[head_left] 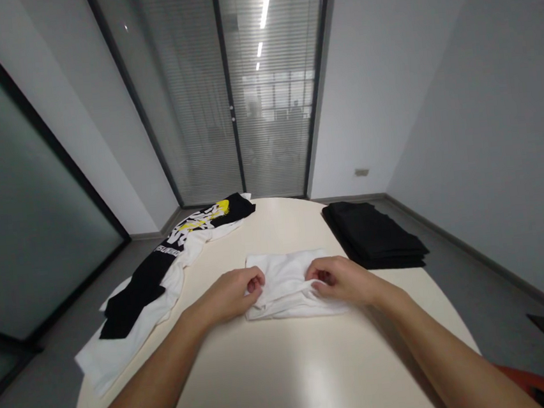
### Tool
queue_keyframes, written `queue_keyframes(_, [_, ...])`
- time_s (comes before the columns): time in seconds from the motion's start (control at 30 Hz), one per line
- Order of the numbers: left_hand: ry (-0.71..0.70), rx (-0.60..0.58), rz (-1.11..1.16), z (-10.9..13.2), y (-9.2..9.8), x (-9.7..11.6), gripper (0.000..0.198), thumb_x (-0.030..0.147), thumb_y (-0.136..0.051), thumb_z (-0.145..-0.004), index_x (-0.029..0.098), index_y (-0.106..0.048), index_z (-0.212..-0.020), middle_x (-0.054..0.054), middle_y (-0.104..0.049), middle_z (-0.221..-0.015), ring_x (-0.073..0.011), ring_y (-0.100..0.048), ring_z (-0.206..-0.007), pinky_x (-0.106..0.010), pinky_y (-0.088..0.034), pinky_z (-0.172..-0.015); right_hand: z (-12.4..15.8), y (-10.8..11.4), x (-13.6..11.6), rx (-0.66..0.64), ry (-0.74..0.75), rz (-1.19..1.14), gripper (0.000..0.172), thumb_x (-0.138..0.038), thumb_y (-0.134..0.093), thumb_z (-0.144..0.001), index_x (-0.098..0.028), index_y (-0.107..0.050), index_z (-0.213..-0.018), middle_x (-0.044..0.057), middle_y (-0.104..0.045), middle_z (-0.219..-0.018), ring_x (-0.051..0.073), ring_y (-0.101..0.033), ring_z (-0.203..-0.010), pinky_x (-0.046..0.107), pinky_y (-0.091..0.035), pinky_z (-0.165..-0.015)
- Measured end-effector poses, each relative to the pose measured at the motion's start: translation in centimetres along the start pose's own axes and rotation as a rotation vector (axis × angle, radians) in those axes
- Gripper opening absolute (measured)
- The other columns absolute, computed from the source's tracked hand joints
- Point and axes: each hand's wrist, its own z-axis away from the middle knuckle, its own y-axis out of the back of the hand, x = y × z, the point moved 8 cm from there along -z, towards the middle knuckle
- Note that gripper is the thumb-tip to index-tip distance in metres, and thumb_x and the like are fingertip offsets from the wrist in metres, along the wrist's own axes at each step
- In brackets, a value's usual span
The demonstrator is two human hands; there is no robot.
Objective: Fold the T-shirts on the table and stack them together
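Observation:
A white cloth garment (288,268), folded into a flat rectangle, lies on the pale table (269,371) before me; which kind of garment it is does not show. My left hand (242,289) pinches its left side, thumb against curled fingers. On its right side my right hand (337,278) grips the fabric the same way. Between the hands the near layer is bunched in soft wrinkles. The garment's lower edge rests on the tabletop, and its right end is partly hidden by my right hand.
Along the table's left edge lie a black T-shirt (147,277) with yellow and white print and white garments (123,353) under it. A stack of folded black cloth (376,235) sits at the right edge. An orange and black object (534,381) shows at lower right.

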Motion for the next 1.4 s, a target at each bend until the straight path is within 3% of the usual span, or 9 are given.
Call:
queue_keyframes(0.13, [-0.014, -0.05, 0.014, 0.3, 0.3, 0.4, 0.02, 0.029, -0.066, -0.076, 0.022, -0.065, -0.094, -0.001, -0.069, -0.091, -0.0179, -0.062, -0.083, -0.026, -0.045, -0.075, 0.0, 1.0, 0.4, 0.13, 0.006, -0.022, 0.014, -0.025, -0.055, -0.092, -0.021, -0.063, -0.102, 0.001, -0.067, -0.081, 0.014, -0.058, -0.07, 0.024, -0.045, -0.068])
queue_keyframes(0.3, [0.013, -0.101, 0.014, 0.5, 0.1, 0.0, 0.018, 0.025, -0.063, -0.076, 0.022, -0.065, -0.094, -0.001, -0.069, -0.093, -0.0187, -0.061, -0.084, -0.026, -0.044, -0.075, -0.1, 0.6, -1.1, 0.117, 0.202, 0.019, 0.025, -0.012, -0.048, -0.09, -0.022, -0.07, -0.094, 0.007, -0.066, -0.114, 0.018, -0.064, -0.099, 0.03, -0.048, -0.09])
queue_keyframes(0.53, [0.018, 0.109, 0.018, 0.2, 1.4, -0.8, 0.012, 0.02, -0.053, -0.086, 0.023, -0.059, -0.096, 0.003, -0.063, -0.081, -0.0149, -0.056, -0.07, -0.024, -0.039, -0.064, 0.2, -0.3, -2.1, 0.05, 0.257, 0.073, 0.025, -0.019, -0.075, -0.075, -0.024, -0.074, -0.099, 0.009, -0.058, -0.134, 0.026, -0.055, -0.123, 0.039, -0.045, -0.104])
queue_keyframes(0.7, [-0.161, 0.127, -0.032, 0.1, 1.6, 0.4, 0.023, 0.007, -0.044, -0.085, 0.022, -0.061, -0.083, -0.001, -0.064, -0.101, -0.0154, -0.06, -0.087, -0.026, -0.044, -0.08, -0.1, -0.5, -3.0, 0.088, 0.286, 0.129, 0.012, -0.016, -0.069, -0.082, -0.024, -0.075, -0.09, 0.009, -0.062, -0.129, 0.024, -0.058, -0.118, 0.04, -0.045, -0.102])
queue_keyframes(0.87, [-0.206, 0.146, 0.008, 0.4, 2.1, 0.7, 0.031, 0.019, -0.049, -0.094, 0.024, -0.063, -0.122, -0.006, -0.06, -0.127, -0.0191, -0.059, -0.115, -0.031, -0.044, -0.102, -0.5, -1.4, -4.9, 0.164, 0.329, 0.254, 0.012, -0.021, -0.062, -0.093, -0.022, -0.072, -0.097, 0.009, -0.066, -0.124, 0.024, -0.057, -0.114, 0.041, -0.044, -0.097])
queue_keyframes(1.0, [-0.17, 0.019, -0.002, 0.7, 1.4, 0.1, 0.058, 0.028, -0.073, -0.079, 0.024, -0.058, -0.134, -0.009, -0.051, -0.144, -0.0249, -0.052, -0.129, -0.034, -0.038, -0.112, -1.0, -3.3, -6.7, 0.13, 0.332, 0.333, 0.019, -0.021, -0.055, -0.098, -0.023, -0.068, -0.111, 0.008, -0.066, -0.125, 0.024, -0.056, -0.113, 0.04, -0.042, -0.095])
queue_keyframes(1.07, [-0.121, -0.009, -0.025, 0.7, 1.3, -0.4, 0.057, 0.029, -0.075, -0.074, 0.024, -0.061, -0.129, -0.008, -0.058, -0.135, -0.0246, -0.058, -0.119, -0.033, -0.043, -0.105, -1.2, -3.9, -7.1, 0.121, 0.313, 0.35, 0.023, -0.02, -0.054, -0.098, -0.024, -0.065, -0.119, 0.008, -0.067, -0.124, 0.024, -0.056, -0.113, 0.04, -0.042, -0.092])
queue_keyframes(1.23, [0.027, 0.068, -0.024, 0.3, 2.0, -1.2, 0.02, 0.031, -0.062, -0.086, 0.024, -0.071, -0.102, -0.002, -0.072, -0.094, -0.0186, -0.065, -0.081, -0.027, -0.047, -0.077, -1.7, -3.9, -6.2, 0.137, 0.174, 0.347, 0.027, -0.018, -0.058, -0.094, -0.02, -0.058, -0.121, 0.01, -0.068, -0.118, 0.026, -0.059, -0.106, 0.039, -0.041, -0.087])
queue_keyframes(1.4, [0.129, 0.156, 0.306, -0.1, 2.0, -1.8, 0.023, 0.04, -0.057, -0.092, 0.02, -0.066, -0.101, -0.001, -0.07, -0.083, -0.0159, -0.063, -0.066, -0.026, -0.045, -0.063, -2.3, -3.2, -5.3, 0.19, 0.035, 0.282, 0.021, -0.023, -0.058, -0.094, -0.018, -0.054, -0.114, 0.01, -0.068, -0.106, 0.025, -0.061, -0.099, 0.037, -0.042, -0.085])
